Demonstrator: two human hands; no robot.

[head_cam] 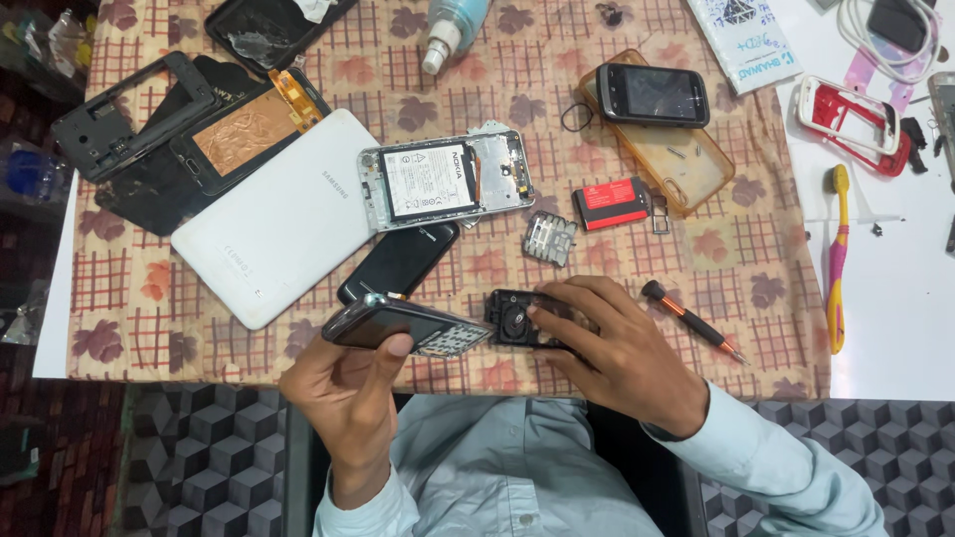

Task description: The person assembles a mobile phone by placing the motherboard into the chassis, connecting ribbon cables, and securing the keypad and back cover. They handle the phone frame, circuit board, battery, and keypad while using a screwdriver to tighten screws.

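My left hand (pixel 348 383) grips the phone (pixel 398 326) edge-on; my right hand (pixel 607 343) pinches its black cover (pixel 512 316). I'd keep both level, seating corners squarely.

Glossy plastic phone (pixel 398 323), matt cloth tbl cover (pixel 477 80).

Even, soft light falls from above on my tabletop (pixel 756 249), bright but not harsh. Shadows under my left hand (pixel 343 383) and right hand (pixel 612 343) are faint and short. The white tablet (pixel 279 224) nearly blows out, dark phone screens glint slightly. Focus is sharp throughout; the left edge sinks into darkness
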